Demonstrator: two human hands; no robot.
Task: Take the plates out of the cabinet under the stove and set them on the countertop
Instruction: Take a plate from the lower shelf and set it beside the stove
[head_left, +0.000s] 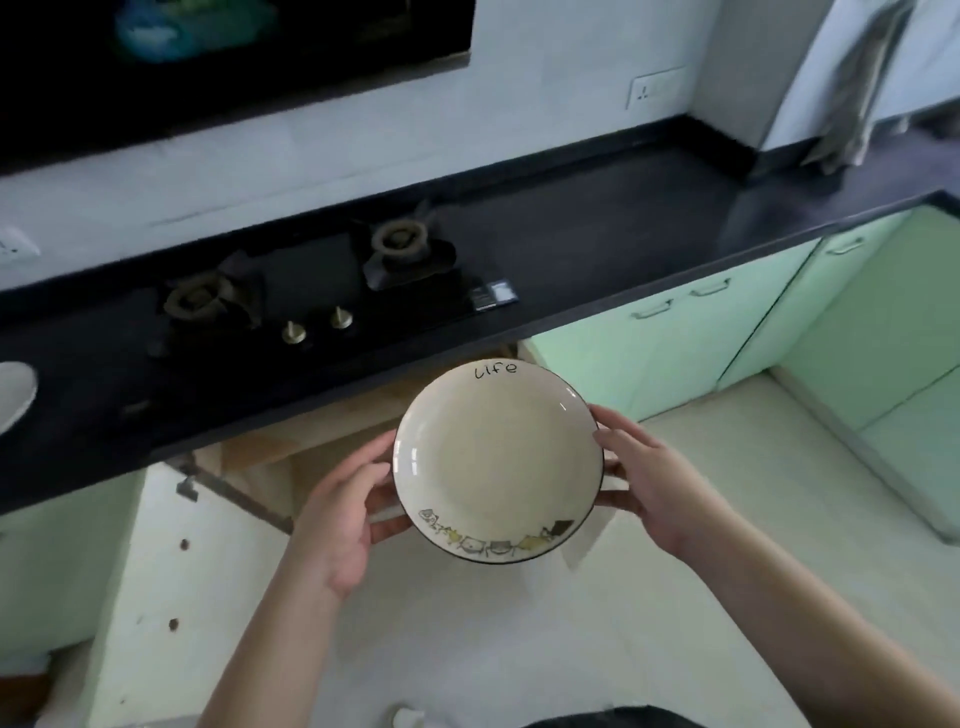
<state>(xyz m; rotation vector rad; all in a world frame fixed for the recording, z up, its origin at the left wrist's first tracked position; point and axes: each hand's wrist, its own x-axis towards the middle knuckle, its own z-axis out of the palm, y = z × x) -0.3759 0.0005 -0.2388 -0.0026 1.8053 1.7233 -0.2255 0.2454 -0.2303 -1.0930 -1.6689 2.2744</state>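
Note:
A cream plate (496, 457) with a dark rim, the word "life" and small cartoon figures is held level in front of the black countertop (597, 249), below its front edge. My left hand (345, 514) grips the plate's left rim. My right hand (657, 480) grips its right rim. Behind the plate the cabinet under the stove (270, 457) stands open, its white door (171, 597) swung out to the left. The cabinet's inside is mostly hidden.
A two-burner gas stove (311, 291) with two brass knobs sits in the countertop. Part of a white dish (15, 395) shows at the counter's left edge. Green cabinet doors (675, 343) run to the right. A grey cloth (857, 93) hangs at the far right.

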